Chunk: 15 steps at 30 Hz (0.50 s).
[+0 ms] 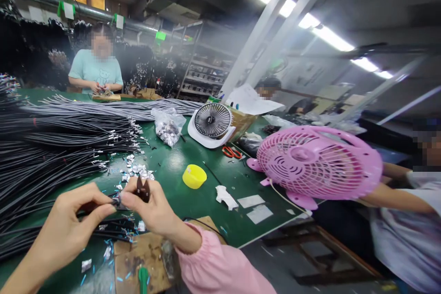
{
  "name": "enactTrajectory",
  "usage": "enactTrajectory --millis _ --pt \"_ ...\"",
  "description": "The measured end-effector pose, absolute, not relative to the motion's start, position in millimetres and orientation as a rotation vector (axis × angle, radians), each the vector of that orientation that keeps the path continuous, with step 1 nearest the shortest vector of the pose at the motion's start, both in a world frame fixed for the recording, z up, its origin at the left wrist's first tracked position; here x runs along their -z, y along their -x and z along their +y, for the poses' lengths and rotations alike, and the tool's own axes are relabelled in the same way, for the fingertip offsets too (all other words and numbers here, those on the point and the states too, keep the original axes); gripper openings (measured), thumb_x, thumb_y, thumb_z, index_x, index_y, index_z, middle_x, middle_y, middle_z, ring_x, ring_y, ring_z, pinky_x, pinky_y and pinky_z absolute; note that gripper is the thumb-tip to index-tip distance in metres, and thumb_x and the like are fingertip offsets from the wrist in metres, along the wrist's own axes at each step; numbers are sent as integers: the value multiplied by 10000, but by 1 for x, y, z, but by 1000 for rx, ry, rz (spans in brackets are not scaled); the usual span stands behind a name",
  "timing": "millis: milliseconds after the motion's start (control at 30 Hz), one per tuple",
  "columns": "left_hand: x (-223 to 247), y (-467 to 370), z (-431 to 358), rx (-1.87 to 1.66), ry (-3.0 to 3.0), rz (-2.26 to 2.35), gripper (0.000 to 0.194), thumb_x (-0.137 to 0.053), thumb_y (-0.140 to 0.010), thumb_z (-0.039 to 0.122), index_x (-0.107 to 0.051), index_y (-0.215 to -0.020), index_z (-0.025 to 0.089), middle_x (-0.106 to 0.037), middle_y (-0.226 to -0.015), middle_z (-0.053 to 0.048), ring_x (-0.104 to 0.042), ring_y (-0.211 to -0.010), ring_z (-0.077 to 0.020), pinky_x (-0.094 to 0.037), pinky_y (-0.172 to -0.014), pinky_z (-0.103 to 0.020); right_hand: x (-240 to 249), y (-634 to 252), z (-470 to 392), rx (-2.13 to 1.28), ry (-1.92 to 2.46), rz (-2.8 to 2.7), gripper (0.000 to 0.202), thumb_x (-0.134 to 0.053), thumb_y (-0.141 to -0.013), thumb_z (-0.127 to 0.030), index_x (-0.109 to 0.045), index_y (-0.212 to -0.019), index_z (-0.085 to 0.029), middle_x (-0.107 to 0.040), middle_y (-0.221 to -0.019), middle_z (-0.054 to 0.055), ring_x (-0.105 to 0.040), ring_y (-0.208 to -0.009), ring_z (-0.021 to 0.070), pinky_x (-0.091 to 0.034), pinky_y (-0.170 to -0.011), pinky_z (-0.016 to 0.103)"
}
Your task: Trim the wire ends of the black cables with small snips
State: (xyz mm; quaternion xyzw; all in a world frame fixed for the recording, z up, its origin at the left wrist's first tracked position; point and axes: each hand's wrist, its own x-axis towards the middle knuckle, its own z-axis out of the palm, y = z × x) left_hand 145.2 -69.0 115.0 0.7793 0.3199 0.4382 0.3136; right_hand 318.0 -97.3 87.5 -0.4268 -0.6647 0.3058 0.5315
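Observation:
My left hand [74, 223] is closed, its thumb and fingertips pinching a black cable [115, 201] close to its stripped end. My right hand [151, 204], in a pink sleeve, is wrapped round small dark snips [142, 189] whose two pointed jaws stick up above the fingers. Its thumb and fingertip meet at the cable's end, right beside my left fingertips; the strands there are mostly hidden. Below both hands lies a stained wooden board [138, 257] with a green-handled tool [143, 279]. Scraps of foil [132, 170] and blue wire offcuts are scattered around.
Bundles of black cables [62, 147] cover the left side. A yellow ring [195, 177], orange scissors [232, 152], a bag of small parts [168, 127] and a white fan [212, 121] stand ahead. A pink fan [320, 163] is at right. Co-workers sit across and at right.

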Motion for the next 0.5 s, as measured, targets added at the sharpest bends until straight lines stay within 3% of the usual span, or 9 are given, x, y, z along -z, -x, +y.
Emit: enactTrajectory --millis 100,200,267,400,500 --pt "-110 -151 -73 -1342 -2066 973 253 -695 -738 341 -656 -507 247 -564 -477 51 -502 -409 -99 -386 -390 -177 -95 -315 -101 -674 1020 -1496 258 -611 -824 -333 -526 -616 -206 -476 -610 -24 -421 -574 118 -322 -553 270" --pt "-110 -154 -75 -1388 -2013 972 271 -728 -719 373 -659 -486 252 -535 -470 52 -494 -413 -102 -387 -389 -184 -98 -312 -102 -1185 975 -1303 317 -614 -800 -398 -455 -587 -228 -341 -492 -80 -314 -465 91 -259 -468 247" --pt "-113 -153 -74 -1337 -1960 980 316 -752 -709 439 -655 -476 249 -537 -463 47 -502 -408 -108 -392 -381 -188 -99 -314 -100 -1322 954 -1241 342 -634 -789 -418 -442 -578 -230 -312 -463 -97 -275 -435 76 -223 -439 236" --pt "-119 -147 -72 -1159 -1919 1017 438 -754 -689 598 -650 -462 238 -560 -444 25 -514 -403 -120 -417 -376 -194 -100 -327 -90 -866 1043 -1006 392 -673 -766 -506 -464 -590 -225 -343 -476 -91 -276 -444 70 -201 -434 233" --pt "-116 -142 -71 -1177 -1899 1040 429 -748 -696 618 -690 -489 247 -602 -471 13 -544 -419 -131 -439 -383 -192 -103 -331 -87 -703 1100 -915 412 -689 -745 -530 -472 -572 -225 -332 -477 -86 -285 -466 79 -213 -447 240"
